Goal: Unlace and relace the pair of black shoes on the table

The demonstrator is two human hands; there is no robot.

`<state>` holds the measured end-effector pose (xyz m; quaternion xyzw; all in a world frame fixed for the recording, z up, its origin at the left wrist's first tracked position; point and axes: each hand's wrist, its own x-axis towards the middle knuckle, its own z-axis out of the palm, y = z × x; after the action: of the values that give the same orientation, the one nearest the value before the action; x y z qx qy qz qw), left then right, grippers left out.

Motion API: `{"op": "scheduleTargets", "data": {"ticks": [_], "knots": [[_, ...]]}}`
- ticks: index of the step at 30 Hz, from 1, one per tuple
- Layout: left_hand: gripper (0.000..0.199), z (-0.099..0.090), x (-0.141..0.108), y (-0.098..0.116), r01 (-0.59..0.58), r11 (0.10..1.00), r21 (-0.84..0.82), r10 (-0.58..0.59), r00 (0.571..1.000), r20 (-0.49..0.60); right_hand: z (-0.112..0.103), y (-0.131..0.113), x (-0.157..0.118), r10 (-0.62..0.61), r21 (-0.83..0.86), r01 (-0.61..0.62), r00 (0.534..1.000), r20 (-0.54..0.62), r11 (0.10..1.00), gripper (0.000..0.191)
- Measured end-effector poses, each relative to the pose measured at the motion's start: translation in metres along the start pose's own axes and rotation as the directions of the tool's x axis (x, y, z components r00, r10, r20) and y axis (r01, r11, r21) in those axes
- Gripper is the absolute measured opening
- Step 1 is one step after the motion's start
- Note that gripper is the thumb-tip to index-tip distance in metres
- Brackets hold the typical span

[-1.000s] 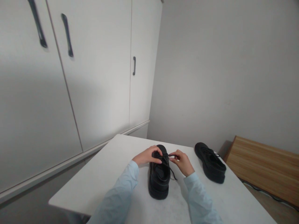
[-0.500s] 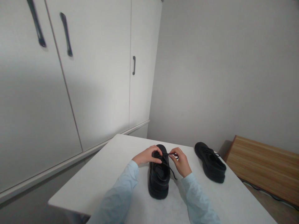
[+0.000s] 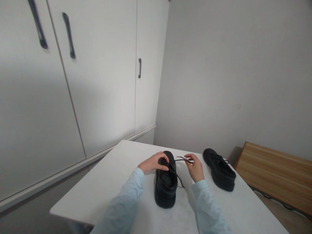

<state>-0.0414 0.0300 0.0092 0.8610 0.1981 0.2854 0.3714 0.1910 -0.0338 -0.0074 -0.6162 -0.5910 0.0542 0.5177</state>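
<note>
A black lace-up shoe (image 3: 166, 191) stands on the white table in front of me, its heel toward me and its toe pointing away. My left hand (image 3: 156, 162) grips its upper from the left side, thumb and fingers curved around the lacing; the fingertips' exact contact is hard to make out. To the right of the shoe, my right hand (image 3: 194, 166) pinches a black shoelace (image 3: 179, 160), which stretches sideways from the lacing with its free tip pointing back left. Another lace end hangs over the shoe's right side toward the table.
A second black shoe (image 3: 220, 170) sits near the right edge of the white table (image 3: 109, 191). Beyond that edge is a wood-grained board (image 3: 275, 172) with a dark cable below it. A white cupboard (image 3: 104, 81) with dark handles runs along the left, and a grey wall stands behind.
My right hand has moved to the right, away from the shoe, drawing the lace out longer and straighter. My left hand and both shoes stay in place.
</note>
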Motion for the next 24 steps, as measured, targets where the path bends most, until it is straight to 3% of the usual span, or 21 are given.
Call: {"op": "scheduleTargets", "data": {"ticks": [3,6,12,16,24], "knots": [[0.035,0.0,0.0,-0.001,0.001,1.0,-0.012,-0.001,1.0,-0.005,0.0,0.005,-0.001,-0.078,-0.022,0.078,0.997,0.018,0.997,0.042],[0.035,0.0,0.0,-0.002,0.005,0.999,-0.033,-0.006,1.0,-0.012,0.0,0.001,-0.004,-0.16,0.026,0.158,0.972,0.173,0.987,0.057],[0.025,0.002,0.001,-0.003,0.053,0.991,-0.126,-0.068,0.99,-0.121,0.001,-0.015,-0.008,-0.177,0.136,0.135,0.913,0.369,0.981,0.048],[0.026,-0.001,0.001,-0.004,0.073,0.995,-0.063,-0.084,0.977,-0.195,0.003,-0.019,-0.01,-0.189,0.191,0.117,0.887,0.421,0.975,0.046],[0.029,-0.001,0.001,-0.002,0.101,0.994,0.045,-0.095,0.988,-0.122,0.005,-0.02,-0.013,-0.165,0.229,0.052,0.847,0.506,0.972,0.046]]}}
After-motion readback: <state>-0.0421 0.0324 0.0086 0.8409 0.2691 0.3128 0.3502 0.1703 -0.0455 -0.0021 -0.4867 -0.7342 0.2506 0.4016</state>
